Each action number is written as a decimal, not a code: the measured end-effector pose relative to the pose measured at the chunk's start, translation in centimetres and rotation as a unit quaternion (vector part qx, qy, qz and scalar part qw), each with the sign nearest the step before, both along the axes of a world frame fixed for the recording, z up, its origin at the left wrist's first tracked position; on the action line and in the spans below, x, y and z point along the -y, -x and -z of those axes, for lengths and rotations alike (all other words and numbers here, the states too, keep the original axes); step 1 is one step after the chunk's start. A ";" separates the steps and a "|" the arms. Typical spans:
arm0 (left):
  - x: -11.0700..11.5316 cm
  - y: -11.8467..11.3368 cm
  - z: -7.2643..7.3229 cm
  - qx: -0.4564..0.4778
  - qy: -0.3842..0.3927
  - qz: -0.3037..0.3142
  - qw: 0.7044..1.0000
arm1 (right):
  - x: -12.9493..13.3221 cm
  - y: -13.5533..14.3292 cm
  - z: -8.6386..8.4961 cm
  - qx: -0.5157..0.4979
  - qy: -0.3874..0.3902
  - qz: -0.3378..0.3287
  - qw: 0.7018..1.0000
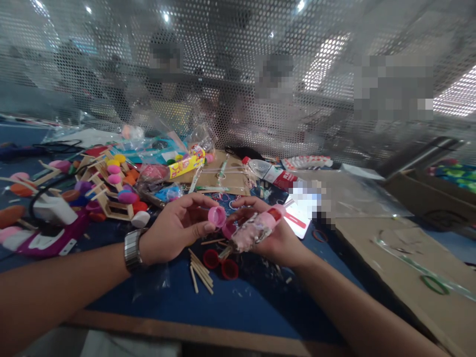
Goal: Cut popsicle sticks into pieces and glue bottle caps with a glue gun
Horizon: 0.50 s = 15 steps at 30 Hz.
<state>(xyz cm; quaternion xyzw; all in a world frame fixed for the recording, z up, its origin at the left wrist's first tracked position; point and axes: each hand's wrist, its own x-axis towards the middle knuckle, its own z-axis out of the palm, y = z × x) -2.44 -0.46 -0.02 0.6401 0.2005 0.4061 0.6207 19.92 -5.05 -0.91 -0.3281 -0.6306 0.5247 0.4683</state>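
We worked over the blue table (238, 302), cluttered at left of the frame with wooden stick frames and coloured caps (111, 186). At centre, our right hand (277, 238) was closed around a pink glued bundle (253, 232); it looked light, lumpy and fragile, best held round its middle. Our left hand (174, 228) pinched a small pink cap (216, 216), light and stiff, by its rim. Loose sticks (201, 275) and red caps (221, 264) lay just below.
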 end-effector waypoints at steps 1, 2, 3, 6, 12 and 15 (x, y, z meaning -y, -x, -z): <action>0.0 0.0 0.0 0.000 0.000 0.002 1.000 | 0.0 0.0 0.0 0.000 0.003 -0.001 1.000; 0.0 0.0 -0.1 -0.001 -0.001 0.007 1.000 | 0.0 0.0 0.0 0.000 0.006 0.000 1.000; 0.0 0.0 -0.1 -0.004 -0.001 0.013 1.000 | 0.0 0.0 0.0 0.000 0.010 0.001 1.000; 0.1 0.0 -0.2 -0.006 -0.001 0.024 1.000 | 0.0 0.0 -0.1 -0.016 0.020 0.003 1.000; 0.3 0.0 -0.3 -0.009 0.015 0.017 1.000 | 0.0 -0.1 0.0 -0.046 0.037 0.061 0.996; 0.4 -0.1 -0.3 -0.012 0.023 0.027 0.999 | 0.0 0.0 -0.1 -0.022 0.029 0.109 0.993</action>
